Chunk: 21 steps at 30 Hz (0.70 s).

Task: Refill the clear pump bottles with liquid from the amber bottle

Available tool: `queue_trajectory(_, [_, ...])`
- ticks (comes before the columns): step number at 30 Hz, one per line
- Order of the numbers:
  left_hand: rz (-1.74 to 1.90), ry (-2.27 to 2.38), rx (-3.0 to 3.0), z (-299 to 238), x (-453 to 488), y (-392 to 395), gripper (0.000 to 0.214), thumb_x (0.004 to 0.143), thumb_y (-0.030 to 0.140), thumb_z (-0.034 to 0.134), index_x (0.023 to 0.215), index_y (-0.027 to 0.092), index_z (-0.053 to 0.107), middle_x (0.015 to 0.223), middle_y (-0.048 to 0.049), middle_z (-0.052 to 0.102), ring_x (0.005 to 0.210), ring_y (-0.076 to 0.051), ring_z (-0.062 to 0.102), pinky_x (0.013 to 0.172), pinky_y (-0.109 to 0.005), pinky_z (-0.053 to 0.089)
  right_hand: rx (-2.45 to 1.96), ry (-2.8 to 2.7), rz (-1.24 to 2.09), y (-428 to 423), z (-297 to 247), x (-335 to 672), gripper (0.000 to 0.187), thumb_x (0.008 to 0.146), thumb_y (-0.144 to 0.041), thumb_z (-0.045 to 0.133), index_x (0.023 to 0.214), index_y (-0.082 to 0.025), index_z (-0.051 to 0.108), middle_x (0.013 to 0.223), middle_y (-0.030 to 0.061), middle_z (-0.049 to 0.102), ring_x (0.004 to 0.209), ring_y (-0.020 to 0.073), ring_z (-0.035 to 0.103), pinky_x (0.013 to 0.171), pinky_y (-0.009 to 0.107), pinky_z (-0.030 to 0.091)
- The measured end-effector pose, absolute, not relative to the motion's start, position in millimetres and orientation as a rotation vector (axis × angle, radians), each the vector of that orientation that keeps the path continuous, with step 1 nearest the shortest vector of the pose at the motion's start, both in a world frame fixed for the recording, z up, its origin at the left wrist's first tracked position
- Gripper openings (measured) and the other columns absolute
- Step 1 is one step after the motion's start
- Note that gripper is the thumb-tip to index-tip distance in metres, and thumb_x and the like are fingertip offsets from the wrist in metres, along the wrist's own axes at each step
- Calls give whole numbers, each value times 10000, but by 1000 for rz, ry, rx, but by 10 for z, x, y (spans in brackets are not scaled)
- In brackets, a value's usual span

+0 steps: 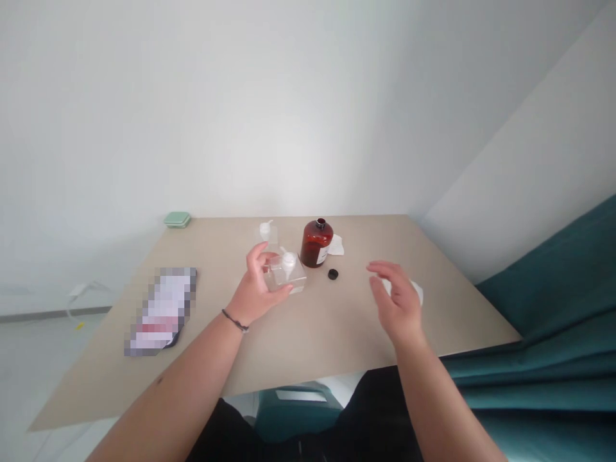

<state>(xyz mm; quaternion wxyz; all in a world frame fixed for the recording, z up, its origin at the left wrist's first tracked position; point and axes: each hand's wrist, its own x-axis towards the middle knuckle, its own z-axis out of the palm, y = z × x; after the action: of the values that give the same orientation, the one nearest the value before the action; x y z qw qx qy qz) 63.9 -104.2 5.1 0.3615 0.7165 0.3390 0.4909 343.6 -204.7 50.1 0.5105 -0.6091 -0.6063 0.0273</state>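
While the left hand (257,292) grips a clear pump bottle (297,282), thumb on the near side and fingers on the far side, I log the right hand (398,301) as open, fingers loosely curved, thumb apart, well to the right. I cannot tell whether the gripped bottle's base touches the table (308,350). Its white pump head (289,260) points up.

Behind it I note a 2nd pump bottle (265,231), partly hidden by the left hand. Just right of the gripped bottle, 1 brown bottle (312,249) stands upright, mouth open, dark contents in its lower part. 1 black cap (333,274) lies near its foot, to the right. I count 2 white tissues: 1 tissue (337,246) behind the brown bottle, the other partly hidden by the right hand.

Left side: 1 phone (168,301), pixelated on my feed; 1 green box (177,219) at the far corner.
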Motion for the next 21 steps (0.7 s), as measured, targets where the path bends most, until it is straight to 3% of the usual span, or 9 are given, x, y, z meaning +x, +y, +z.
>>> queue_trajectory(2, [1284,854,1837,56,622,-1028,955,730,286,821,1456,298,201,1211,-90,574,1158,-277,616,1000,-506,470,-1751,-1430,-155,-2201,403,3739,263,941,-384,539,1076,-257,725,1199,130,705,1189,326,622,1069,588,444])
queue_trajectory(4, [1307,839,1819,63,622,-1023,942,742,300,814,1457,299,200,1208,-86,563,1150,-271,609,991,-492,465,-2044,-1460,-219,-2282,265,3976,390,904,-422,558,1210,-233,709,1378,175,636,1293,398,563,1077,676,406])
queue_trajectory(8, [1325,817,1812,73,630,-1028,959,735,324,823,1464,291,201,1206,-87,549,1162,-271,588,998,-479,440,-2141,-1630,-78,-2323,88,4125,393,924,-351,451,1105,-217,773,1262,166,728,1191,357,660,1049,584,486])
queue_trajectory(11, [1318,788,1829,78,616,-1031,984,723,325,835,1471,289,196,1210,-91,561,1166,-273,586,996,-469,428,-2187,-1455,-31,-2360,165,3978,419,920,-396,435,1066,-238,795,1110,143,784,1033,356,721,947,557,535])
queue_trajectory(14, [1313,765,1823,83,594,-1027,976,722,332,841,1464,290,209,1209,-92,578,1162,-271,591,982,-454,425,-2058,-1171,92,-2399,339,3685,404,896,-468,500,1074,-257,795,1065,117,794,976,340,735,829,479,571])
queue_trajectory(21, [1253,651,1747,110,589,-1052,984,725,341,843,1461,303,192,1218,-89,569,1106,-257,608,933,-421,464,-1488,-1250,487,-2123,490,2741,281,931,-426,582,1070,-284,781,1112,83,783,1047,296,719,933,463,549])
